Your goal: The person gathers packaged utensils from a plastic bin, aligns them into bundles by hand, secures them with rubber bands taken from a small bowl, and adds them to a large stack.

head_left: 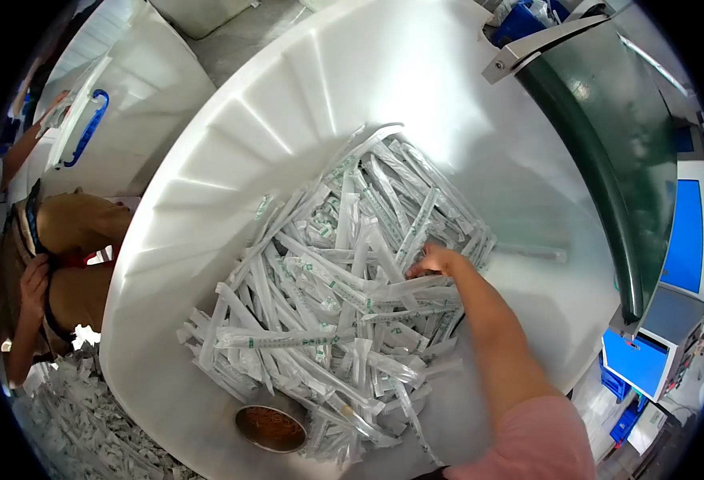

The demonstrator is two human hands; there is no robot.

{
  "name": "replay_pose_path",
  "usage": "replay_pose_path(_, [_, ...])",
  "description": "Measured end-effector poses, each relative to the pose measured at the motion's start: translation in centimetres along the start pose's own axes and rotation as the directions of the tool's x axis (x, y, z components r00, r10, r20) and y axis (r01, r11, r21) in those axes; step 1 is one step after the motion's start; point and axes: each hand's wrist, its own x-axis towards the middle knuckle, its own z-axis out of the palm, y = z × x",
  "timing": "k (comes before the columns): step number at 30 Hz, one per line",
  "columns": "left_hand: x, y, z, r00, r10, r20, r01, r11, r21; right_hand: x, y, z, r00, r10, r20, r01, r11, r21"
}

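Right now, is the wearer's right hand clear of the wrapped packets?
No, the right hand reaches in among the wrapped packets inside the white bin.

Open room above packets (340,280), bin walls (232,152) around

- white bin (232,164), smooth, ribbed wall
- packets (312,268): clear, long, green print, messy pile in bin, crossing at all angles
- metal bowl (294,410), reddish-brown stuff inside, in bin, right beside packets
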Motion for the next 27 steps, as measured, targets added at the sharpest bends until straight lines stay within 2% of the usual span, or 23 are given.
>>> replay_pose_path(2, [-0.4, -0.1, -0.1, 1.0, 0.0, 0.0, 0.0, 1.0, -0.002, -1.9, -0.6, -0.1, 0.991, -0.122, -0.054, 0.096, 0.933, -0.347])
replay_pose_path(3, [-0.5, -0.1, -0.1, 1.0, -0.004, 0.005, 0.004, 1.0, -0.002, -2.6, -1.0, -0.8, 0.992, -0.092, 0.086, 0.116, 0.934, -0.338])
replay_pose_path(4, [-0.6, -0.1, -0.2, 1.0, -0.01, 0.011, 0.01, 1.0, -0.004, -2.6, -1.4, -1.2, 0.993, -0.077, 0.089, 0.103, 0.935, -0.34])
replay_pose_path(6, [-0.5, 0.0, -0.4, 1.0, -0.008, 0.015, 0.008, 1.0, -0.015, -3.5, -4.2, -1.3, 0.89, 0.092, 0.447, 0.107, 0.91, -0.4])
replay_pose_path(7, [-0.5, 0.0, -0.4, 1.0, -0.004, 0.015, 0.004, 1.0, -0.018, -5.6, -5.3, -0.2, 0.941, -0.029, 0.337, 0.156, 0.921, -0.357])
replay_pose_path(8, [-0.5, -0.1, -0.3, 1.0, 0.0, 0.011, 0.001, 1.0, -0.027, -5.0, -4.1, 1.6, 0.944, -0.038, 0.328, 0.164, 0.916, -0.365])
replay_pose_path(9, [-0.4, -0.2, -0.3, 1.0, 0.001, 0.006, -0.001, 0.999, -0.034, -2.9, -1.9, 3.7, 0.988, -0.141, 0.067, 0.151, 0.968, -0.201])
replay_pose_path(10, [-0.5, -0.2, -0.3, 1.0, 0.002, 0.002, -0.002, 0.999, -0.038, -1.6, -1.0, 5.0, 0.961, -0.189, -0.203, 0.188, 0.982, -0.029])
replay_pose_path(11, [-0.7, -0.4, -0.4, 1.0, 0.002, 0.001, -0.002, 0.999, -0.043, -1.4, -1.5, 5.6, 0.94, -0.157, -0.303, 0.133, 0.986, -0.097])
replay_pose_path(12, [-0.8, -0.4, -0.5, 1.0, 0.002, 0.0, -0.002, 0.999, -0.038, -1.8, -2.3, 5.8, 0.943, -0.157, -0.292, 0.135, 0.986, -0.094])
replay_pose_path(14, [-0.9, -0.4, -0.6, 1.0, 0.0, 0.005, 0.0, 0.999, -0.041, -2.7, -3.9, 4.5, 0.97, -0.214, -0.114, 0.225, 0.971, 0.086])
replay_pose_path(15, [-1.0, -0.5, -0.6, 1.0, 0.001, 0.008, 0.0, 0.999, -0.046, -2.6, -4.3, 4.5, 0.951, -0.273, -0.142, 0.279, 0.96, 0.026])
replay_pose_path(16, [-1.0, -0.5, -0.6, 1.0, 0.005, 0.012, -0.004, 0.999, -0.05, -1.8, -3.4, 4.5, 0.951, -0.27, -0.153, 0.276, 0.961, 0.019])
replay_pose_path(18, [-0.9, -0.5, -0.7, 1.0, 0.008, 0.012, -0.007, 0.998, -0.062, 0.2, -2.2, 4.8, 0.906, -0.318, -0.278, 0.313, 0.948, -0.064])
replay_pose_path(19, [-1.1, -0.5, -0.7, 1.0, 0.007, 0.013, -0.006, 0.998, -0.064, 0.3, -2.1, 4.5, 0.906, -0.322, -0.276, 0.316, 0.946, -0.068])
replay_pose_path(21, [-1.1, -0.4, -0.9, 1.0, 0.006, 0.013, -0.005, 0.998, -0.068, -2.4, -4.2, 5.0, 0.879, -0.318, -0.355, 0.209, 0.927, -0.312])
replay_pose_path(27, [-2.0, -0.2, -1.4, 0.999, 0.031, 0.01, -0.03, 0.995, -0.099, -5.4, -6.7, 5.7, 0.838, -0.309, -0.449, 0.036, 0.853, -0.52])
